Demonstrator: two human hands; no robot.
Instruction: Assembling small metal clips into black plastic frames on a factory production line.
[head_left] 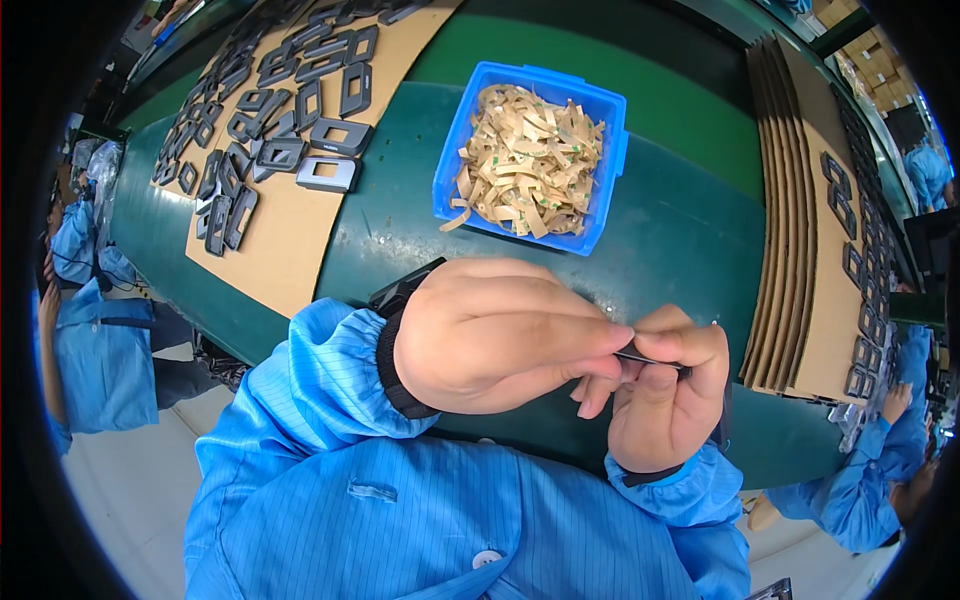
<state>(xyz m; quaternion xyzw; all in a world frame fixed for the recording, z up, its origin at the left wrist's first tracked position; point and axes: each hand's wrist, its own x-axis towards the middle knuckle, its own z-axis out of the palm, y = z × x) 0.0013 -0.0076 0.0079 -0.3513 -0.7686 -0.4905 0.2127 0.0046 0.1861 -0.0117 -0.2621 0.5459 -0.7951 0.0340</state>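
Note:
My left hand (505,335) and my right hand (665,400) meet over the near side of the green table. Between their fingertips is a thin dark piece (640,356), seen nearly edge-on and mostly covered by the fingers. The left thumb and fingers press at its left end, while my right thumb and curled forefinger pinch the other. Beyond the hands stands a blue plastic bin (612,165), heaped with thin curved tan strips (530,160), some with small green marks. One strip hangs over the bin's near left rim.
At left, a cardboard sheet (265,265) carries many black plastic frames (340,135) with rectangular openings. A stack of cardboard sheets (785,220) stands at right, with more black frames (855,265) on top. Other people in blue work at both sides (105,350).

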